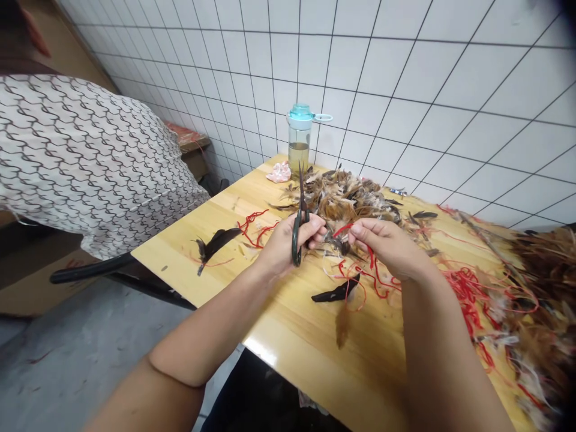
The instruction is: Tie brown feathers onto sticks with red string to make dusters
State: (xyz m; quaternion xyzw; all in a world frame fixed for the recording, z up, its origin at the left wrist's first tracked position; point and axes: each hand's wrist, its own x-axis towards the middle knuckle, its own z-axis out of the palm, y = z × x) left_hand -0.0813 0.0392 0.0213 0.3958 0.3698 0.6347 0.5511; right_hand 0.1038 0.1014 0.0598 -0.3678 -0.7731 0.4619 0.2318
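Observation:
A pair of scissors (300,222) with dark handles is held in my left hand (290,240), blades pointing up. The fingertips of this hand are pinched close to a tuft of feathers, and what lies between them is too small to make out. My right hand (382,243) is closed on a red string (343,230), whose short end sticks out towards the left hand. Behind both hands lies a heap of brown and grey feathers (348,198). Below them are a black feather (335,293), a brown feather (342,327) and loose red strands.
A water bottle (299,135) with a blue lid stands at the table's (180,264) back corner, beside a crumpled pink-white tissue (279,173). Tangled red string (468,294) and more feathers (549,318) cover the right side. A person in a patterned shirt (90,156) sits at left.

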